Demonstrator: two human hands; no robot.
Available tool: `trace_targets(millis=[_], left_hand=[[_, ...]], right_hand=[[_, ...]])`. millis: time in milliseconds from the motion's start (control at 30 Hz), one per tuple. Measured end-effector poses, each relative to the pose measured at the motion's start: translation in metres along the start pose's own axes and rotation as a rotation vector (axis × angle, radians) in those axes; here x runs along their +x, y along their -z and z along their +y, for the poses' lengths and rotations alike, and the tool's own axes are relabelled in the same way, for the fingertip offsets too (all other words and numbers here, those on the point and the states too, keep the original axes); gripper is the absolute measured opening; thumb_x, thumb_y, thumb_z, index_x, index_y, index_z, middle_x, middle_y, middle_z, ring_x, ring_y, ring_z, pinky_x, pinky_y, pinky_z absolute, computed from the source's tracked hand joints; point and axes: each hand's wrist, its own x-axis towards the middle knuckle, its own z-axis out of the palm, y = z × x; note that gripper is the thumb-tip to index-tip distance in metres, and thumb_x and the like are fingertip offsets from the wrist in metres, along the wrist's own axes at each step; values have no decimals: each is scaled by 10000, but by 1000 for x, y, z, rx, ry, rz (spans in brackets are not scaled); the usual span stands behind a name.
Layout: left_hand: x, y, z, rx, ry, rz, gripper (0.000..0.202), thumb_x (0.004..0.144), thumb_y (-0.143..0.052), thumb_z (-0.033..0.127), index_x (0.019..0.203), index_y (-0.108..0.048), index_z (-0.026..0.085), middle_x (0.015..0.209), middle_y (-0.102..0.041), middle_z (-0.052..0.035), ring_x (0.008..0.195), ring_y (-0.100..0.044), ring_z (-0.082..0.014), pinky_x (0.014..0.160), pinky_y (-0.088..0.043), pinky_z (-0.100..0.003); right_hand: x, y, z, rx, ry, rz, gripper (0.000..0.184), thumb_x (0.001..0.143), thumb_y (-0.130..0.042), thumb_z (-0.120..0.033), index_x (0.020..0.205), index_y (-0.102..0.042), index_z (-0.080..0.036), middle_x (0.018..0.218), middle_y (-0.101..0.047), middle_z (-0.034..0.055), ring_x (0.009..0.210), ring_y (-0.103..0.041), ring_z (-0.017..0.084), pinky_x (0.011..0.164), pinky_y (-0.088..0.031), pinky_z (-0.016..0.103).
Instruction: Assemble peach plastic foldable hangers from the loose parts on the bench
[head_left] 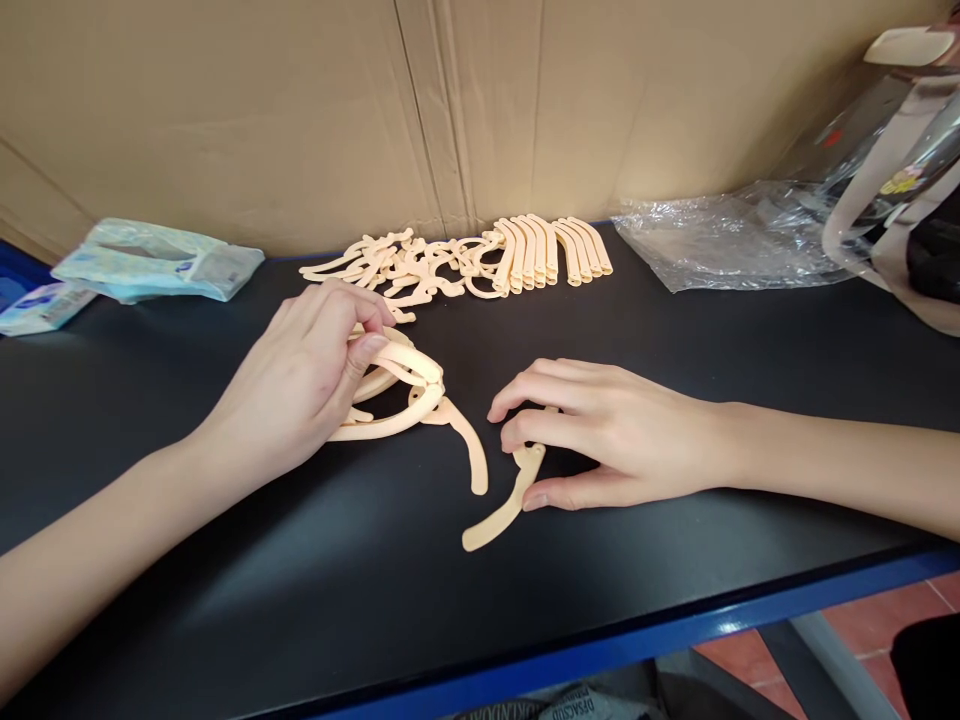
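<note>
Black tabletop (675,330), blue front edge nearest. Loose cream plastic strip (501,510) lying closest, curved, one end tucked under right hand (622,435). Right hand palm-down, fingers curled, thumb and fingertips pinching the upper end of that strip against the tabletop; closed on it, lightly. Left hand (300,385) just beyond, closed round a small bundle of curved cream bands (401,385), thumb on top, fingers wrapped over the arches; one tail of the bundle (469,450) trailing down toward the loose strip, close but apart. Judgement: bundle best kept pinned at the arch so the bands stay nested; loose strip should be fed in with the same curve direction, otherwise likely to spring out. Flexible parts, so light pinch enough.

Farther back: spread of more cream pieces (405,270) in a tangle, and beside it a neat row of curved bands (551,250), both against the cardboard wall (300,110). Far left, blue tissue packs (154,262). Far right, crumpled clear plastic bag (720,240) and clear plastic sheets (892,170).
</note>
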Motion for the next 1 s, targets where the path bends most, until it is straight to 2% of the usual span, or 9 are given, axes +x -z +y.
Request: trace_targets(millis=[100,267,467,633,800,1000], left_hand=[[1,0,-2,34,-2,50,216,1069,-261,332,993,-428,217,1031,-563,-53,981,-530,-213,881,-402,-364],[3,0,0,53,106,50,241,1026,-244,395,919,-393,239,913,-531,-27,826,-516,-206,768,-395,-334],[0,2,4,92,229,97,240,1010,-260,428,987,-411,243,809,-553,14,592,-516,-164,573,-331,-274],[-1,0,1,190,197,167,288,1028,-266,414,1013,-493,237,815,-600,19,643,-569,-162,555,-316,-258],[0,-5,-5,202,157,161,326,1043,-275,429,1044,-540,238,946,-673,12,767,-619,-161,609,-373,-250],[2,-5,-8,210,150,187,385,1056,-266,453,1014,-577,229,945,-682,3,822,-611,-166,643,-382,-266]], right_hand=[[-1,0,0,-1,4,-3,277,1014,-572,-365,1008,-687,-114,1142,-686,137,947,-594,190,856,-480,311],[-1,0,1,-13,12,-17,259,1025,-552,-349,1059,-702,-141,1154,-676,128,981,-593,190,893,-482,322],[1,1,-1,8,47,-18,228,1041,-520,-264,1159,-687,-163,1118,-688,90,958,-586,171,863,-481,304],[2,2,-3,22,63,-18,210,1041,-515,-225,1098,-704,-153,1086,-697,77,941,-570,159,848,-465,285],[0,2,-2,23,59,-20,216,1039,-520,-226,1096,-708,-136,1105,-695,89,941,-574,161,854,-468,288],[0,1,-1,7,56,-13,228,1045,-508,-235,1060,-710,-132,1108,-697,92,928,-574,157,849,-470,288]])
